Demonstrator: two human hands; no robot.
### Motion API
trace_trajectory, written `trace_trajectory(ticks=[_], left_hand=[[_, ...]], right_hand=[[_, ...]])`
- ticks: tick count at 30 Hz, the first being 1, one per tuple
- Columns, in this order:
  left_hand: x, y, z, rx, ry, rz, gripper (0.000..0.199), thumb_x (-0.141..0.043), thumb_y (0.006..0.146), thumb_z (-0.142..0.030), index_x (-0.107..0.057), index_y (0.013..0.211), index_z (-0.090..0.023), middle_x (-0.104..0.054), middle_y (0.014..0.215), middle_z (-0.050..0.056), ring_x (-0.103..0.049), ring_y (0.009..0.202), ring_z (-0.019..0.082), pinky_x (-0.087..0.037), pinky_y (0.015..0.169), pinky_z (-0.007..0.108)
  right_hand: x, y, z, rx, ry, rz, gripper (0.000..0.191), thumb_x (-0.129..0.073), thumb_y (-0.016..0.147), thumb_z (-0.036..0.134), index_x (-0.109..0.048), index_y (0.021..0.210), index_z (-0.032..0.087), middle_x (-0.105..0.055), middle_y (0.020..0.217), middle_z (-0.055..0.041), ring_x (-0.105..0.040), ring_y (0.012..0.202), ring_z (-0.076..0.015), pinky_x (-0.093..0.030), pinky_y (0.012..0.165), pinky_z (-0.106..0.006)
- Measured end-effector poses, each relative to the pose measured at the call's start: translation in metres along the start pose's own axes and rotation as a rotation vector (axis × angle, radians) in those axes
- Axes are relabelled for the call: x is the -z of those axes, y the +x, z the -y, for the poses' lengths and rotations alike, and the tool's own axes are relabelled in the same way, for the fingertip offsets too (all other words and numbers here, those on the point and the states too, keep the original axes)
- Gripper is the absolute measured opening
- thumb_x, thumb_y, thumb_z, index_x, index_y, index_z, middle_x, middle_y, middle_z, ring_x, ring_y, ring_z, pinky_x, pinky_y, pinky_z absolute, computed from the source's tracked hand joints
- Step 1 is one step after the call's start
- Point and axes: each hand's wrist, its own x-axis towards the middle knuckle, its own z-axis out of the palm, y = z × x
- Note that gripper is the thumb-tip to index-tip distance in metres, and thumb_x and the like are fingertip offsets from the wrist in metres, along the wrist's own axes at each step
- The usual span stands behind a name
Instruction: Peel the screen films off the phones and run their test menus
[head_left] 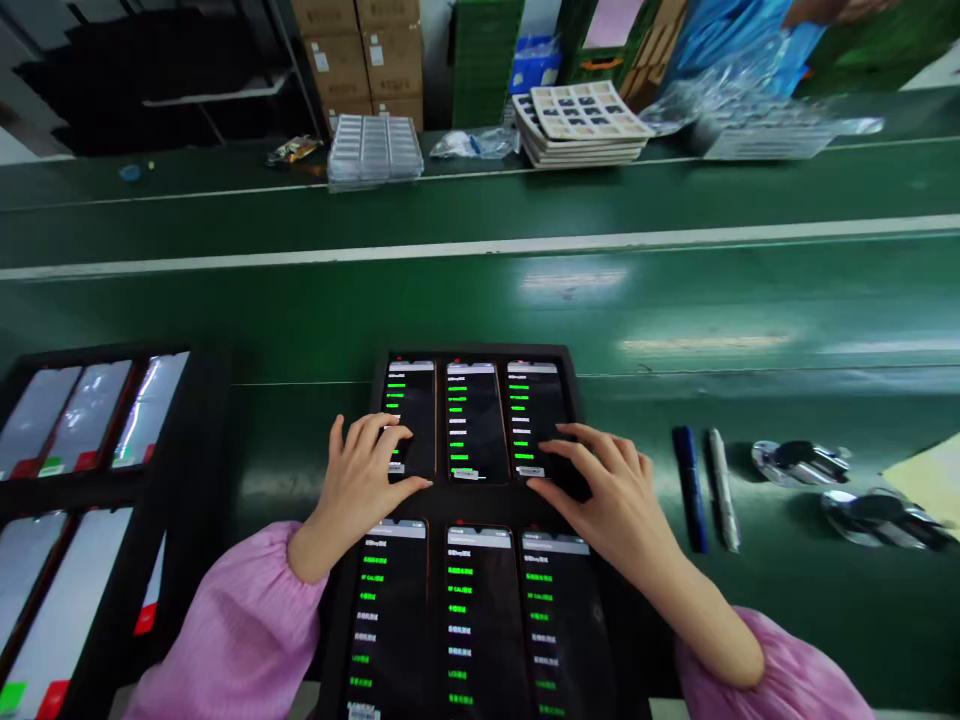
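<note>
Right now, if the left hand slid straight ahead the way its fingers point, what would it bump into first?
Probably the middle phone of the top row: the left hand lies on the top-left phone, fingers aimed up and right. Depth is hard to judge.

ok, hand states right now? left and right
Left hand: open, fingers on top-left phone.
Right hand: open, fingers on top-right phone.

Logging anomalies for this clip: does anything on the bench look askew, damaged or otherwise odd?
Nothing stands out. Six lit phones sit squarely in the black tray, the left hand and right hand resting on the top-row phones. Two pens lie parallel on the green bench.
</note>
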Motion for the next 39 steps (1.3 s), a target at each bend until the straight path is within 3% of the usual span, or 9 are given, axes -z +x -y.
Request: trace_trajectory(ticks=[4,7,14,17,21,25,30,34,39], left_hand=[[0.003,0.005,0.013,0.007,-0.068,-0.009,0.063,-0.091,0.077,-0.053,-0.061,0.127,-0.031,-0.066,0.136,0.011,-0.060,0.132,0.038,-0.026,0.125,0.074],[0.010,0.011,0.030,0.048,-0.092,-0.062,0.063,-0.083,0.084,-0.057,-0.059,0.135,-0.029,-0.063,0.140,0.012,-0.059,0.134,0.037,-0.034,0.122,0.067],[0.015,0.033,0.045,0.086,0.008,-0.104,0.058,-0.080,0.087,-0.059,-0.068,0.133,-0.026,-0.057,0.150,0.014,-0.055,0.137,0.038,-0.041,0.118,0.061],[0.016,0.039,0.039,0.030,0.023,-0.085,0.053,-0.077,0.089,-0.062,-0.072,0.129,-0.027,-0.058,0.151,0.014,-0.053,0.140,0.037,-0.036,0.122,0.065],[0.020,0.034,0.034,-0.014,0.068,-0.043,0.058,-0.070,0.091,-0.069,-0.072,0.133,-0.028,-0.050,0.160,0.015,-0.045,0.147,0.043,-0.024,0.122,0.078],[0.026,-0.010,0.033,-0.042,-0.042,-0.155,0.063,-0.061,0.098,-0.067,-0.061,0.145,-0.025,-0.056,0.153,0.017,-0.052,0.142,0.039,-0.036,0.121,0.066],[0.026,-0.109,0.020,-0.097,-0.193,-0.093,0.047,-0.064,0.103,-0.046,-0.056,0.146,-0.026,-0.064,0.139,0.011,-0.063,0.129,0.028,-0.053,0.109,0.043],[0.021,-0.165,0.009,-0.089,-0.192,-0.059,0.046,-0.065,0.103,-0.040,-0.055,0.146,-0.024,-0.061,0.143,0.012,-0.061,0.129,0.027,-0.054,0.108,0.042],[0.020,-0.179,0.001,-0.079,-0.102,-0.074,0.041,-0.065,0.103,-0.039,-0.060,0.140,-0.024,-0.061,0.143,0.014,-0.062,0.128,0.029,-0.054,0.107,0.047]], right_hand=[[0.000,0.028,-0.015,-0.049,-0.034,0.013,0.038,-0.055,0.104,0.049,-0.071,0.133,0.030,-0.065,0.140,-0.0138,-0.058,0.118,-0.0347,-0.049,0.089,-0.051],[-0.007,0.048,-0.019,-0.042,-0.107,0.083,0.038,-0.050,0.106,0.049,-0.076,0.125,0.030,-0.061,0.149,-0.0132,-0.055,0.122,-0.0388,-0.047,0.089,-0.056],[-0.025,0.085,0.013,0.204,-0.021,0.081,0.038,-0.047,0.109,0.048,-0.079,0.119,0.030,-0.059,0.154,-0.0108,-0.055,0.125,-0.0375,-0.042,0.093,-0.055],[-0.013,0.081,0.022,0.203,0.019,0.013,0.037,-0.048,0.109,0.043,-0.082,0.109,0.027,-0.067,0.144,-0.0102,-0.058,0.124,-0.0369,-0.039,0.093,-0.054],[0.026,0.034,0.026,0.164,0.148,-0.014,0.032,-0.050,0.109,0.033,-0.080,0.102,0.024,-0.073,0.129,-0.0097,-0.062,0.119,-0.0321,-0.041,0.093,-0.049],[0.060,-0.042,0.037,0.200,0.262,0.073,0.036,-0.049,0.109,0.034,-0.076,0.090,0.024,-0.076,0.119,-0.0074,-0.064,0.112,-0.0268,-0.042,0.092,-0.045],[0.063,-0.110,0.046,0.207,0.217,0.073,0.038,-0.044,0.111,0.038,-0.077,0.113,0.020,-0.074,0.124,-0.0135,-0.063,0.111,-0.0264,-0.042,0.091,-0.045],[0.055,-0.116,0.054,0.078,0.081,0.071,0.036,-0.050,0.109,0.041,-0.079,0.113,0.021,-0.073,0.132,-0.0144,-0.063,0.114,-0.0303,-0.037,0.091,-0.048],[0.040,-0.102,0.082,0.194,0.182,0.087,0.039,-0.047,0.110,0.046,-0.077,0.121,0.025,-0.072,0.137,-0.0124,-0.063,0.116,-0.0286,-0.037,0.095,-0.048]])
